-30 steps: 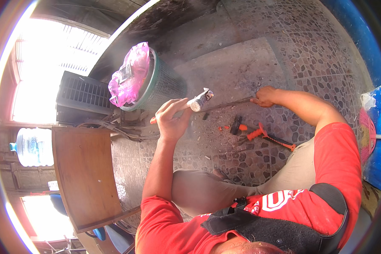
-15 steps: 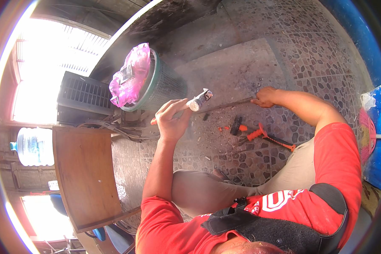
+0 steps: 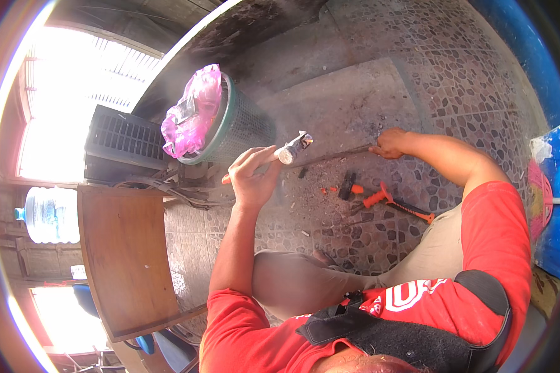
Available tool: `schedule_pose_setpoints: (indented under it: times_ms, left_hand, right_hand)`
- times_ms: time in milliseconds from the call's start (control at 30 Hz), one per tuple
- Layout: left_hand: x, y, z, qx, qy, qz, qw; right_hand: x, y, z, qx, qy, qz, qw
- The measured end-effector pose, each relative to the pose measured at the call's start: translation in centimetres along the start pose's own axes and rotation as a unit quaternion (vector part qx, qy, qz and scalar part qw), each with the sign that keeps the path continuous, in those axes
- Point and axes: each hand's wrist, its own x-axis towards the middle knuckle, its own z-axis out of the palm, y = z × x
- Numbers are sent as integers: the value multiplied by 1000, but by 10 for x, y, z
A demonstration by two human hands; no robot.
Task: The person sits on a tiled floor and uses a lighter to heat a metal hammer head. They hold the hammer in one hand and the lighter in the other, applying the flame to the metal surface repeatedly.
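My left hand (image 3: 253, 177) is raised above the floor, wrapped round the handle of a claw hammer (image 3: 294, 148). The hammer's worn metal head points up and away from me. Reaching out over the grey slab's near edge, my right hand (image 3: 390, 143) is closed, its fingers bent. What it holds, if anything, I cannot make out. A thin dark line, a rod or the slab's edge, runs left from its fingertips. Between my hands and knees lie a black-headed hammer (image 3: 347, 185) and an orange-and-black chisel (image 3: 410, 210) with a hand guard.
Grit and broken bits lie around the tools. A grey slab (image 3: 354, 93) covers patterned floor tiles (image 3: 473, 93). At left stand a green basket (image 3: 246, 121) with a pink plastic bag (image 3: 196, 115), a dark slatted box (image 3: 121, 143), a wooden table (image 3: 127, 255) and a water jug (image 3: 51, 216).
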Motion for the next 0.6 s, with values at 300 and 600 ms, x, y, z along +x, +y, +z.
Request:
schedule_pose_setpoints:
  times_ms: [300, 600]
  left_hand:
    - [1, 1, 0, -2, -3, -8, 1000]
    - [0, -1, 2, -11, -2, -4, 1000]
  right_hand:
    - [1, 1, 1, 4, 0, 2, 1000]
    - [2, 2, 2, 3, -4, 3, 1000]
